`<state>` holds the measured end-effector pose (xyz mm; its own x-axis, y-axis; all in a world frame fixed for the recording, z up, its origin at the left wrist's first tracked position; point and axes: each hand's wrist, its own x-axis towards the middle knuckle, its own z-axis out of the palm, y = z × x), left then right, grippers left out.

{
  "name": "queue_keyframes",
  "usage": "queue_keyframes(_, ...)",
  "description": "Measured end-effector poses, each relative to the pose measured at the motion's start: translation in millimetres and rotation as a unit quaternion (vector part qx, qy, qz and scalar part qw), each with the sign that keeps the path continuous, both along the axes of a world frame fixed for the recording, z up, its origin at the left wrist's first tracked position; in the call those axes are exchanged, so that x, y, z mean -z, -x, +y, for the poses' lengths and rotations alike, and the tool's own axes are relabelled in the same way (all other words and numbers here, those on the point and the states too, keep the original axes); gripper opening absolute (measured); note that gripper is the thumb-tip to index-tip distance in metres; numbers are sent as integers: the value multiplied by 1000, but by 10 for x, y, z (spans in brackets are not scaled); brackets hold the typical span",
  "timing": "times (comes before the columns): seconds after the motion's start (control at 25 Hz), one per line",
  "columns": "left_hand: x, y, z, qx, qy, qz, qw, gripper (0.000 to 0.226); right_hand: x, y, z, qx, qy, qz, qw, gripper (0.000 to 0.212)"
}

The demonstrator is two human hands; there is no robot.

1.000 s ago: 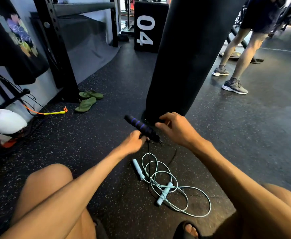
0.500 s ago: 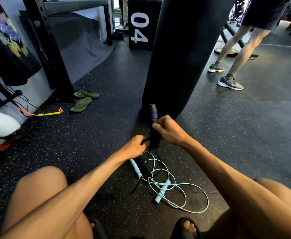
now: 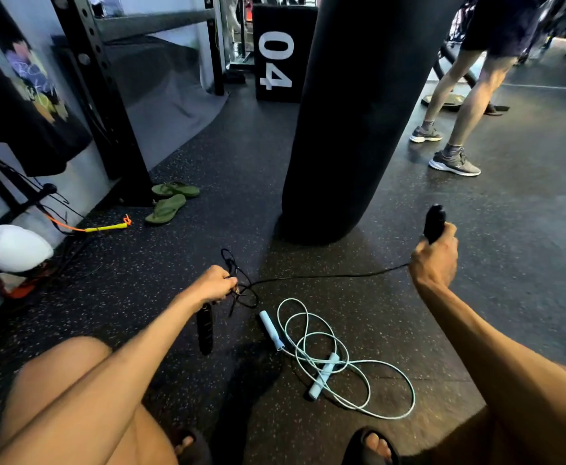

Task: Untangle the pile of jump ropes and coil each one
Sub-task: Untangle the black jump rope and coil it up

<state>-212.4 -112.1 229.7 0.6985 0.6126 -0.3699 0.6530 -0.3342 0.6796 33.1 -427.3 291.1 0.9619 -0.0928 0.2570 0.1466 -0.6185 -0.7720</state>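
A black jump rope [image 3: 325,276] stretches taut between my two hands above the rubber floor. My right hand [image 3: 435,260] grips one black handle [image 3: 434,222], held out to the right. My left hand [image 3: 215,286] pinches the knotted black cord loops [image 3: 241,283] at the centre, and the rope's other black handle [image 3: 205,327] hangs below it. A pale blue jump rope [image 3: 338,360] lies loose on the floor between my legs, its two blue handles [image 3: 271,329] among its loops.
A black punching bag [image 3: 352,122] hangs just beyond my hands. A person's legs [image 3: 456,105] stand at the right. Green flip-flops [image 3: 171,200], a yellow-orange cord [image 3: 103,227] and a black rack post [image 3: 100,95] sit left. A black box marked 04 [image 3: 278,55] is behind.
My right hand has pulled one black handle far out to the right, drawing the black cord taut. The other black handle now hangs under my left hand, which stayed near the centre.
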Motion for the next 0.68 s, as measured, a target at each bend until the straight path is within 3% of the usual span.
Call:
queue_keyframes(0.16,5,140,114,-32,7,-9,999,29,217,-134,-374,-61,184,-114,974,44)
queue_keyframes(0.28,-57,206,182,-65,-38,-10,997,31,443,-257,-614,-16,335,-139,932,38)
queue_keyframes(0.36,-129,202,163,-67,-29,-56,996,33,497,-221,-637,-67,383,-102,916,33)
queue_keyframes(0.44,-243,145,47,-38,1,-115,993,34,432,-16,-468,-182,312,8,933,29)
queue_keyframes(0.48,-305,107,-27,-20,21,-142,989,33,391,128,-341,-239,292,53,925,31)
queue_keyframes(0.6,-524,29,-244,47,86,-184,978,32,352,530,104,-370,292,23,882,31)
queue_keyframes(0.68,-607,-3,-349,95,121,-190,970,31,321,772,388,-427,208,35,879,28)
